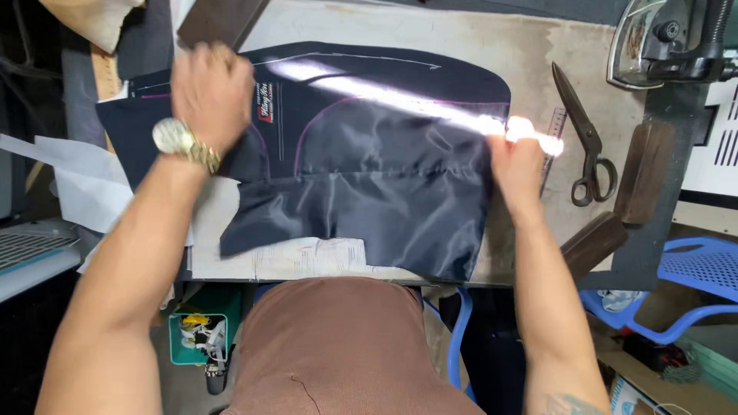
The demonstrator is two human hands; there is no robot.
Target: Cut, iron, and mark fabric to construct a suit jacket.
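Navy lining fabric (369, 177), marked with purple chalk curves, is spread flat across the worktable (538, 69). Its upper left corner is pressed down by the left hand (211, 96), whose fingers are curled on the cloth. Its right edge is pinched by the right hand (516, 165), closed on the cloth. Tailor's shears (584, 138) lie just beside that hand, a clear ruler (555, 127) between them, and an iron (665, 42) sits at the far right corner.

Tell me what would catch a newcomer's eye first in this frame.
A dark navy fabric piece with shiny lining is spread mid-table, the left hand on its left part and the right hand at its right edge. Right of it lie black scissors, and an iron sits in the far right corner.
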